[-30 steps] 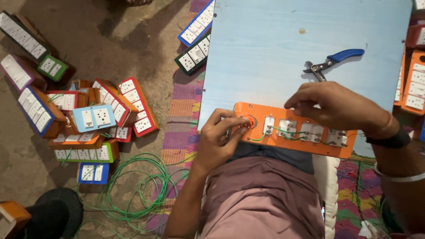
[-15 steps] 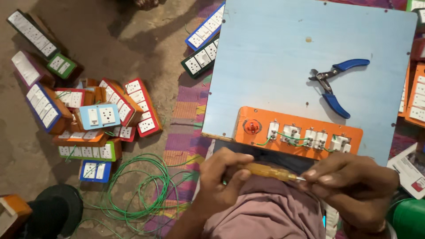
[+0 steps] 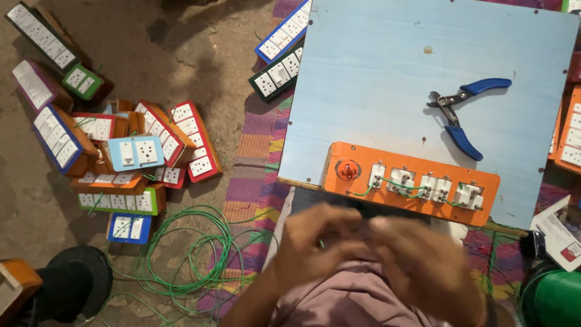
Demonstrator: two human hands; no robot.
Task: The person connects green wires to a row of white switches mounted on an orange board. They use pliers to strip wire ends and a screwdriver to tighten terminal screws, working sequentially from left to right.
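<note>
Both hands are motion-blurred and close together over my lap, just below the near edge of the blue board (image 3: 375, 79). My left hand (image 3: 318, 242) has curled fingers, with a speck of green wire showing beside them. My right hand (image 3: 426, 263) nearly touches it. The blur hides what either holds. An orange switch panel (image 3: 339, 188) lies on the board's near edge above my hands, with white switch backs, a red round part and short green wires. Blue-handled pliers (image 3: 460, 115) lie open on the board beyond it.
A pile of coloured switch boxes (image 3: 121, 151) lies on the floor at left. Loose green wire coils (image 3: 181, 260) lie below it. More switch boards (image 3: 281, 48) lean at the blue board's left edge. A green spool (image 3: 554, 300) sits at bottom right, a black round object (image 3: 72, 284) at bottom left.
My hands left the orange panel and came down together over my lap. The screwdriver held half a second ago no longer shows in the blur.
</note>
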